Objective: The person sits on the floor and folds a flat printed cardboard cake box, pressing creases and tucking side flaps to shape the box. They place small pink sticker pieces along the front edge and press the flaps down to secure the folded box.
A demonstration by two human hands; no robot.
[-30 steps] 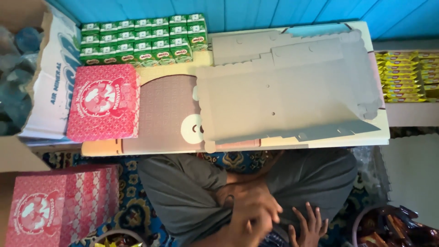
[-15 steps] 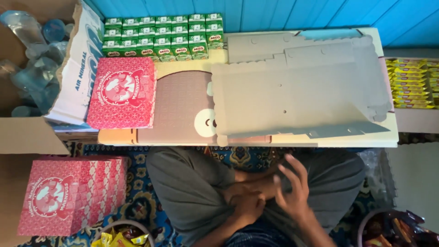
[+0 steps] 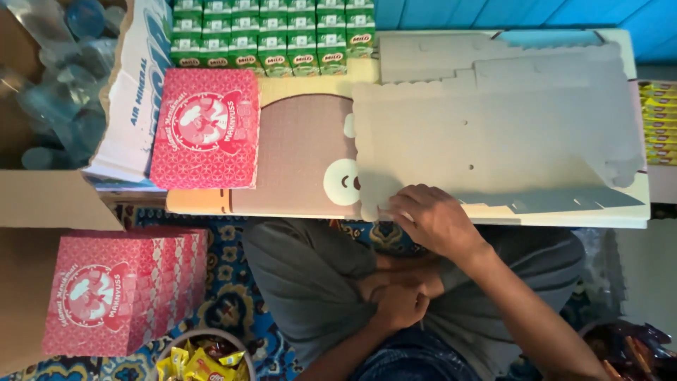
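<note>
I sit cross-legged at a low table (image 3: 296, 92) with a cartoon face printed on its top. A stack of flat grey die-cut cardboard sheets (image 3: 493, 134) covers the table's right half. My right hand (image 3: 430, 220) reaches up from my lap and its fingers close on the near left corner of that cardboard. My left hand (image 3: 398, 307) rests in my lap as a fist, holding nothing I can see. A folded pink patterned box (image 3: 204, 130) lies on the left part of the table, away from both hands.
Rows of small green drink cartons (image 3: 275, 35) line the table's far edge. A white carton of water bottles (image 3: 134, 92) stands at left. Several pink boxes (image 3: 113, 289) sit in a brown carton on the floor, by a bowl of yellow snack packets (image 3: 197, 356). Yellow packets (image 3: 659, 123) lie at right.
My right hand has risen from my lap, where both hands were together, to the near edge of the grey cardboard. The view has shifted slightly down and left.
</note>
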